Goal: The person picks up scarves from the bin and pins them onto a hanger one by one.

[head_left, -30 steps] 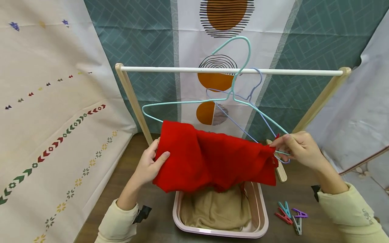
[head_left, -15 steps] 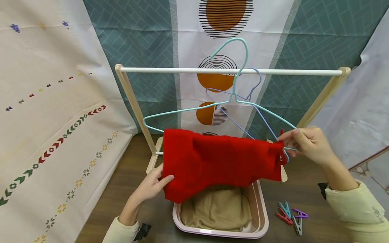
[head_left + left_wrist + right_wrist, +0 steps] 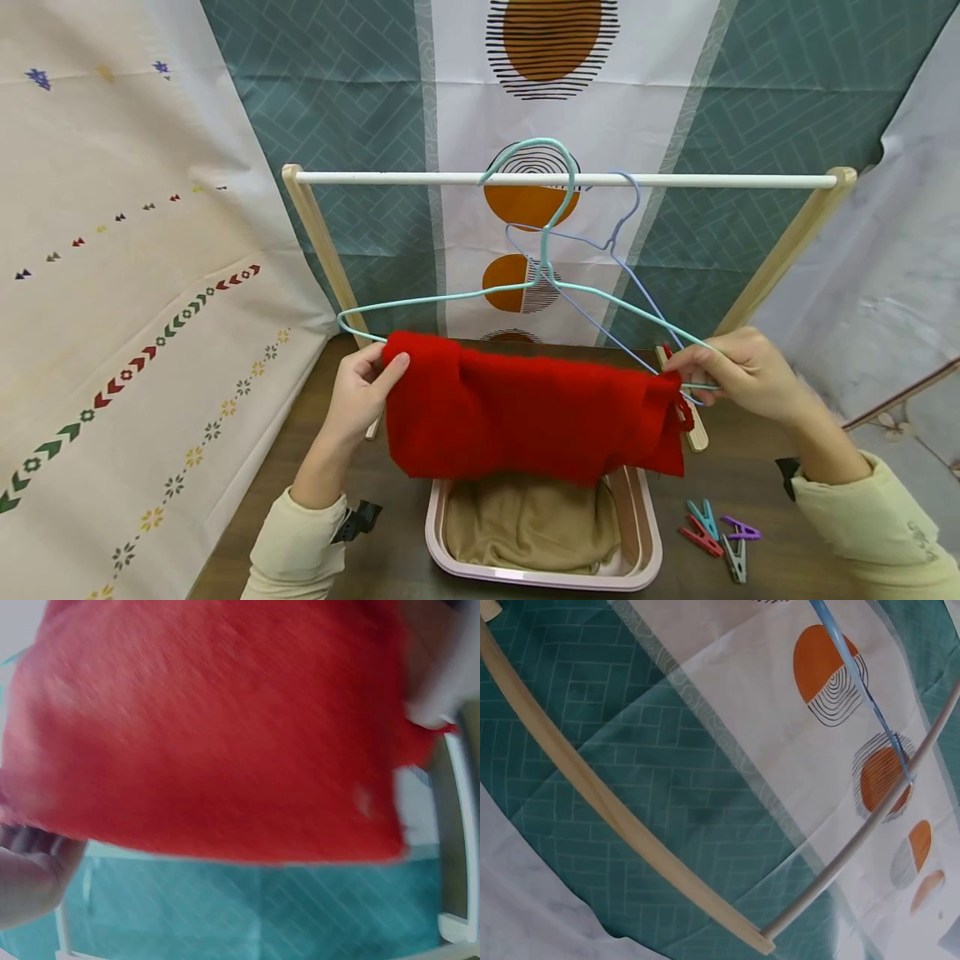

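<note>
"Since this red cloth (image 3: pixel 532 421) sags into soft folds, I'd guess it's light, floppy and pretty hard to hurt."

"Slippery at all?"

"Doubt it, looks kinda fuzzy up close in the left wrist view. Biggest nuisance is probably that it bunches and slides along a thin bar."

"So where would you grab it?"

"Top corners, imo. A mid-cloth grab would likely just crumple it."

"And where's it at?"

"Below the white rail (image 3: pixel 375 178), over the back of the basin (image 3: pixel 555 578). The mint hanger (image 3: pixel 442 298) has its lower bar poking out both sides, so it looks draped over that."

"Hands?"

"My left hand (image 3: pixel 360 387) pinches the upper left corner, thumb in front, fingers behind, barely any gap. Can't tell if I've got the bar in there too. My right hand (image 3: pixel 750 375) is curled around the hanger's right end, fingertips right at the cloth's other top corner. Whether they pinch it, I can't say."
</note>
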`<act>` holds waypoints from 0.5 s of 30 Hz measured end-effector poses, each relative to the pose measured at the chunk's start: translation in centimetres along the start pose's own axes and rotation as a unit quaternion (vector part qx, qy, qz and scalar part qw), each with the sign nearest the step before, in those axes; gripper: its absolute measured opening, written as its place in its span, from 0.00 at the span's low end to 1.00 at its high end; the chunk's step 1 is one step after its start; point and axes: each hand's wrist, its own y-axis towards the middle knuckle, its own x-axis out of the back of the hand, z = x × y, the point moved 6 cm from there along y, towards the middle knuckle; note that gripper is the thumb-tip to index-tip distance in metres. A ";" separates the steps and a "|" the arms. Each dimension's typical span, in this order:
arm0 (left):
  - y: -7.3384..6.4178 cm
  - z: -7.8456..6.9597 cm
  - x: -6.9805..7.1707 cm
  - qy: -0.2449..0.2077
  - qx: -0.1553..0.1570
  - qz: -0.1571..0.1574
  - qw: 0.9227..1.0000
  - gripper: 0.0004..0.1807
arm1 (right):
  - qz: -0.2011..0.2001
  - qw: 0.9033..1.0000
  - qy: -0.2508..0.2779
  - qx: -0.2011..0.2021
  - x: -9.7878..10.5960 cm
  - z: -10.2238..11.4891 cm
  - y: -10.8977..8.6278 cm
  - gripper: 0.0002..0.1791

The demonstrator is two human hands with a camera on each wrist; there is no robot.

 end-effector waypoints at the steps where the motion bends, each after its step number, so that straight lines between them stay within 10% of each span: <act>1: 0.2 -0.3 -0.1 -0.001 0.006 -0.016 1.000 0.04 | -0.008 1.000 -0.011 -0.013 -0.1 -0.1 -0.1 0.16; 6: 0.5 -1.9 -1.0 0.021 -0.001 -0.015 1.000 0.05 | -0.054 0.986 -0.096 -0.123 0.0 -1.1 -0.8 0.19; 15: -0.5 -3.9 -2.3 -0.043 -0.149 0.089 0.984 0.13 | -0.082 0.956 -0.030 -0.279 -0.2 -3.0 -1.6 0.22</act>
